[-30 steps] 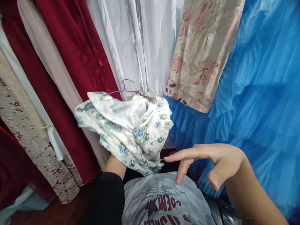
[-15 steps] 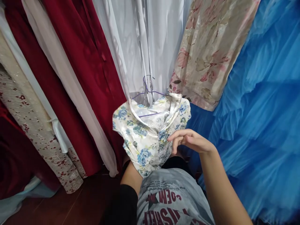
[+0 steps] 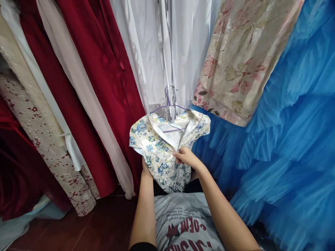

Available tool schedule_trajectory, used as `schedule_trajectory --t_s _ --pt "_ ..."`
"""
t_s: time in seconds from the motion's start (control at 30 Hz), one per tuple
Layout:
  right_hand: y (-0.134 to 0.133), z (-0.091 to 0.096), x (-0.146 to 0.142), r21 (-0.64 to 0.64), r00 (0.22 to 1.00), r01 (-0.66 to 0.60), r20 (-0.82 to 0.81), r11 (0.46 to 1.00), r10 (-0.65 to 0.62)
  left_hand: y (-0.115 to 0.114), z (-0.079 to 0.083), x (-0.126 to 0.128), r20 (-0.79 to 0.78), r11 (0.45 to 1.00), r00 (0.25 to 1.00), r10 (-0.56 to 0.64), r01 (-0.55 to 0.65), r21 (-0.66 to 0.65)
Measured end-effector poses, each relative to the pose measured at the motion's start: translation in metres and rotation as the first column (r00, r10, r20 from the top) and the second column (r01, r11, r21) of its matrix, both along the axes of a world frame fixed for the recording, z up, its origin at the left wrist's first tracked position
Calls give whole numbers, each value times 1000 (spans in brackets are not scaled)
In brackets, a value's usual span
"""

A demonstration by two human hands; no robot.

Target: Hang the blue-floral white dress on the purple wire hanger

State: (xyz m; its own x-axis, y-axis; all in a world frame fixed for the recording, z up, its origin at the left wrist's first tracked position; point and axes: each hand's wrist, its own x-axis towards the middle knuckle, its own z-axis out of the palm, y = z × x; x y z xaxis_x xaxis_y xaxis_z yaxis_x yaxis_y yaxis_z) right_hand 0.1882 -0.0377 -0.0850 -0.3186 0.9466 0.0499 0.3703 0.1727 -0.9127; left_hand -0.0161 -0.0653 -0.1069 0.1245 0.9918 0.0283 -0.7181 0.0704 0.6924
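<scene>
A white short-sleeved floral blouse (image 3: pixel 157 146) with blue flowers and a V-neck hangs on a thin purple wire hanger (image 3: pixel 167 101) over my lap. At the base of the neckline, my right hand (image 3: pixel 186 157) pinches the blouse's front edge between thumb and fingers. My left hand (image 3: pixel 145 168) is at the blouse's left side, under the sleeve; its fingers are hidden behind the cloth. Below the waist the fabric bunches up near my knees.
Long red dresses (image 3: pixel 86 69) and a pale pink one (image 3: pixel 86 115) hang to the left. White fabric (image 3: pixel 185 52) hangs straight ahead. On the right are a beige floral dress (image 3: pixel 235 62) and a ruffled blue tulle gown (image 3: pixel 295 139). Dark tiled floor (image 3: pixel 68 226) shows lower left.
My right hand has moved from hovering beside the blouse to gripping its front edge. My left hand has come out from beneath the blouse to its left side. The view has shifted slightly.
</scene>
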Motion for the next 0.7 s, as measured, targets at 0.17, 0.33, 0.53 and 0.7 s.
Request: schedule_trajectory --t_s 0.17,0.33,0.53,0.7 --pt "-24 5 9 43 999 -1 46 999 -1 3 -3 -12 -38 994 993 108 -107 19" --pt "-48 6 9 41 1000 28 2 999 -28 15 -2 15 -443 959 852 280 -230 165" --pt "-46 11 14 -126 977 -29 -215 992 1 9 -23 62 -578 679 384 720 -561 473" --pt "-49 11 12 -227 887 -161 -460 960 41 -20 -62 101 -507 531 161 847 -269 803"
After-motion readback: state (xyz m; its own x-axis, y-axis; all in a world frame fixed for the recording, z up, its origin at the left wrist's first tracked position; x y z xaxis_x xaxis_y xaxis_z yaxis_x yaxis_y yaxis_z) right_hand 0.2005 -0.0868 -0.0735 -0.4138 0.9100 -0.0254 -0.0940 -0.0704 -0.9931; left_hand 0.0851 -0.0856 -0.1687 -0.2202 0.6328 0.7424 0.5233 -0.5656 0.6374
